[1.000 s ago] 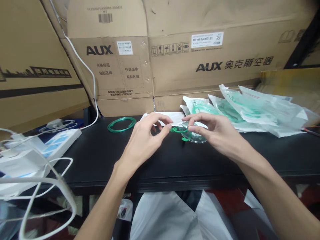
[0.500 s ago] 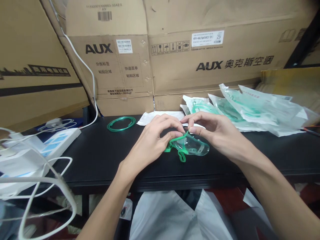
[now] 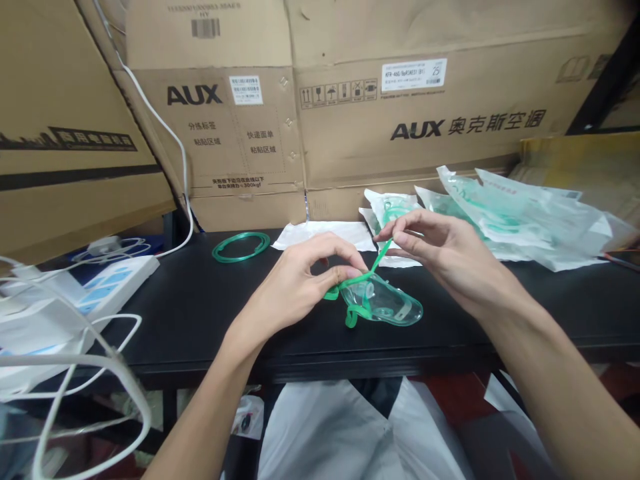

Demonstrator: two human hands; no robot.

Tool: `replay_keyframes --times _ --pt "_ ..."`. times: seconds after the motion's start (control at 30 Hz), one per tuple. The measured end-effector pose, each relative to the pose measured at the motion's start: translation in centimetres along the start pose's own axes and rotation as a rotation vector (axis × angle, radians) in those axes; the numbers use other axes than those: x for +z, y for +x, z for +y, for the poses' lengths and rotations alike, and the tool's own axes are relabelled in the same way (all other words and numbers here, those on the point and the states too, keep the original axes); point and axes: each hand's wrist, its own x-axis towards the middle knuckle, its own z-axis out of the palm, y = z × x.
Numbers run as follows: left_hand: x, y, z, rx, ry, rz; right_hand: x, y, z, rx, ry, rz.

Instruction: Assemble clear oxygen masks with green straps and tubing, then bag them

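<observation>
A clear green oxygen mask (image 3: pixel 393 305) rests low over the black table, its wide end pointing right. My left hand (image 3: pixel 313 277) pinches the green elastic strap (image 3: pixel 383 253) close to the mask's left part. Between finger and thumb, my right hand (image 3: pixel 425 243) grips the strap's upper end, so a stretch of it slants up and right between the hands. Another loop of the strap hangs at the mask's front left. The exact spot under my left fingertips is hidden.
A coil of green tubing (image 3: pixel 241 247) lies left on the black table (image 3: pixel 200 300). White wrapping (image 3: pixel 330 235) lies behind my hands. Packaged masks (image 3: pixel 520 213) are piled at the right. A white power strip (image 3: pixel 120 287) with cables is at left, and cardboard boxes (image 3: pixel 350 147) stand behind.
My right hand has moved up and right with the strap end, drawing out a longer stretch of strap. The mask has tipped slightly lower, and my left hand has shifted little.
</observation>
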Motion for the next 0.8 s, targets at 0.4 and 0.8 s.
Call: replay_keyframes --times 0.4,0.8 --pt "-0.3 -0.2 -0.4 -0.061 -0.021 -0.141 -0.2 0.6 1.4 0.047 0.052 0.198" --pt "0.3 -0.4 -0.7 -0.152 0.108 -0.092 2.3 -0.6 -1.3 -0.157 -0.202 0.01"
